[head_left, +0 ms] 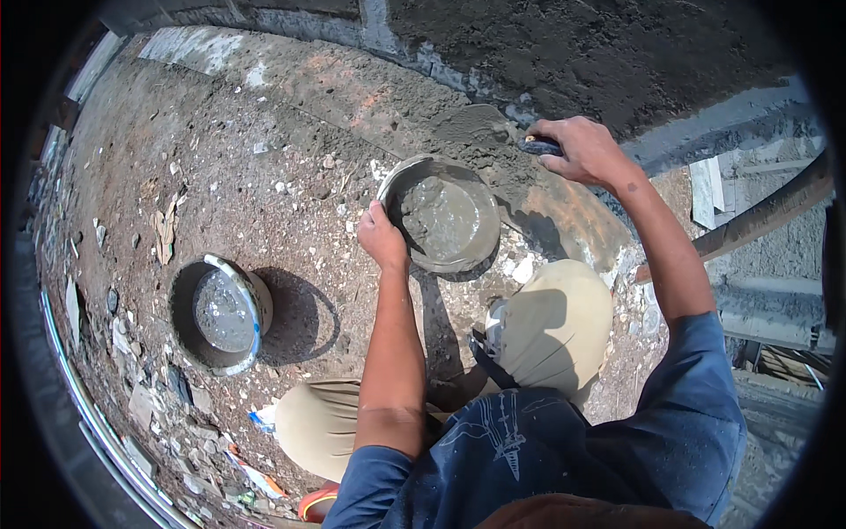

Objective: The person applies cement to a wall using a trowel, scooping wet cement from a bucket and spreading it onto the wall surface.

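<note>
The left hand (pixel 383 236) is clamped on the left rim of the near bucket (pixel 454 264), which rests on the ground (pixel 308 212) in front of the person, between the knees and the wall (pixel 608 70). This bucket contains wet grey mortar (pixel 436 216), level at the surface, with a coated inner wall. The right hand (pixel 580 152) is clamped around the dark handle of the trowel (pixel 541 146), beyond the bucket and to its right; the trowel blade points left, over a heap (pixel 502 167) of grey mortar at the wall base. Contact between blade and heap cannot be confirmed. The far bucket (pixel 252 304) stands on the ground to the left, well apart from the near one, and contains a grey, wet mix (pixel 225 313). The right knee (pixel 560 326) is near the near bucket and limits space on that side. A curved pole (pixel 749 220) slants past the right forearm. A brown scrap (pixel 165 231) lies beyond the far bucket; rubble (pixel 198 432) and pipes (pixel 106 423) lie along the left side.
</note>
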Motion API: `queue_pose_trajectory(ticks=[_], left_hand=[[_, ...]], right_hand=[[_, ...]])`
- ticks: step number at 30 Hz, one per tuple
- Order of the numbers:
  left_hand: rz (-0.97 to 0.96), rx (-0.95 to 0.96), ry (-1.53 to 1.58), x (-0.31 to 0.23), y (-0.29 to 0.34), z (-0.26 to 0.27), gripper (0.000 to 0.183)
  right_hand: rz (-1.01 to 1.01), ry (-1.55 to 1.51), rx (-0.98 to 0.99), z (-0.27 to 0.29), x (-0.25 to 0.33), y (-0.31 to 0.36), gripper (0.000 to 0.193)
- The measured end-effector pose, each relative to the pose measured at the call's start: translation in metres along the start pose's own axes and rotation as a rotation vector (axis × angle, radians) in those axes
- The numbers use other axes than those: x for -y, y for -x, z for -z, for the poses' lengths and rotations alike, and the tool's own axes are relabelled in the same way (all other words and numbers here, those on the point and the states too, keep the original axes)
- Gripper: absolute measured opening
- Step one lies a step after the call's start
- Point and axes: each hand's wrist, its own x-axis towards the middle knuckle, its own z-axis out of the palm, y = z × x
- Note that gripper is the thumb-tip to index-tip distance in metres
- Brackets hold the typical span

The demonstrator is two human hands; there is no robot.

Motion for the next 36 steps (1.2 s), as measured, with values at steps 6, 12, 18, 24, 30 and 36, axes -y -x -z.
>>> queue_pose_trajectory(ticks=[6,12,18,24,30,36], left_hand=[[-0.098,-0.019,0.096,0.003,0.012,-0.012,0.046],[-0.071,-0.053,0.072,0.019,0.006,0.008,0.047],[-0.051,-0.050,0.063,-0.001,0.010,0.005,0.047],[-0.058,-0.026,0.191,0.007,0.012,-0.015,0.045],[0.011,-0.035,0.138,0.001,0.009,0.004,0.046],[-0.017,-0.054,0.147,-0.002,0.009,0.002,0.045]], right_hand=[[0.216,0.230,0.275,-0.114,0.062,-0.036,0.031],[0.173,-0.017,0.253,-0.025,0.063,-0.040,0.041],[-0.124,-0.104,-0.055,-0.111,0.002,-0.127,0.041],[-0.061,-0.045,0.183,-0.175,0.009,-0.179,0.047],[0.172,-0.172,-0.079,-0.119,0.033,-0.134,0.045],[0.192,-0.007,0.163,-0.078,-0.009,-0.049,0.044]])
